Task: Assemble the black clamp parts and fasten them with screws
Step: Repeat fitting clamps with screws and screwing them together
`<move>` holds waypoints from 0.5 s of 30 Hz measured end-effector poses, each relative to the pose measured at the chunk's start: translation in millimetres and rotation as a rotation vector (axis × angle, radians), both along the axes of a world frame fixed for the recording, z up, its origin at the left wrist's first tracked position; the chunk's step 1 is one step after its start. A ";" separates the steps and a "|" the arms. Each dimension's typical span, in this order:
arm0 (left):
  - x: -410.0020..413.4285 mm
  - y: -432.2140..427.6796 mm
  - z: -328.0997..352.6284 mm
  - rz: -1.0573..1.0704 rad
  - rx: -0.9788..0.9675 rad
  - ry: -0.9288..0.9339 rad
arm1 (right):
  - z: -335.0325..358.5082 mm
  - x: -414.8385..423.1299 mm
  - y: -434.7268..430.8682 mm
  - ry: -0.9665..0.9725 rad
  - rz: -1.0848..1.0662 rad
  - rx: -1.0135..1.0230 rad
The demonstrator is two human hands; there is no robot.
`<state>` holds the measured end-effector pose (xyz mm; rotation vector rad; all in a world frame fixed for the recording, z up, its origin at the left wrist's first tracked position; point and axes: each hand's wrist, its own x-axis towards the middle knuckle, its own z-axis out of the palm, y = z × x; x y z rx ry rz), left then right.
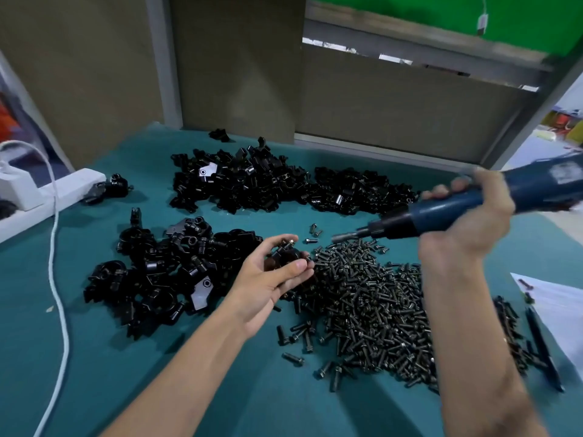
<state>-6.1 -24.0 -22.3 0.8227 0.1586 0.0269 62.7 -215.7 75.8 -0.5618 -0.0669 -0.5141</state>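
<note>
My left hand (pixel 271 279) holds a black clamp assembly (pixel 285 255) with a screw standing in it, above the left edge of the screw pile (pixel 372 310). My right hand (pixel 470 216) grips a blue electric screwdriver (pixel 441 212), blurred, its bit pointing left and ending a little to the right of the clamp. A heap of black clamp parts (pixel 164 272) lies left of my left hand. A larger heap of clamp parts (pixel 268 184) stretches across the back of the table.
The table is covered in teal cloth (pixel 126 357). A white cable (pixel 58 279) runs down the left side from a white box (pixel 19 187). A single clamp (pixel 107 187) sits near the box. White paper (pixel 555 307) and a dark pen (pixel 542 342) lie at the right.
</note>
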 end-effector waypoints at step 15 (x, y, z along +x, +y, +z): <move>-2.4 9.0 -0.2 -0.123 0.146 -0.071 | 13.5 23.2 40.8 0.173 0.380 -0.035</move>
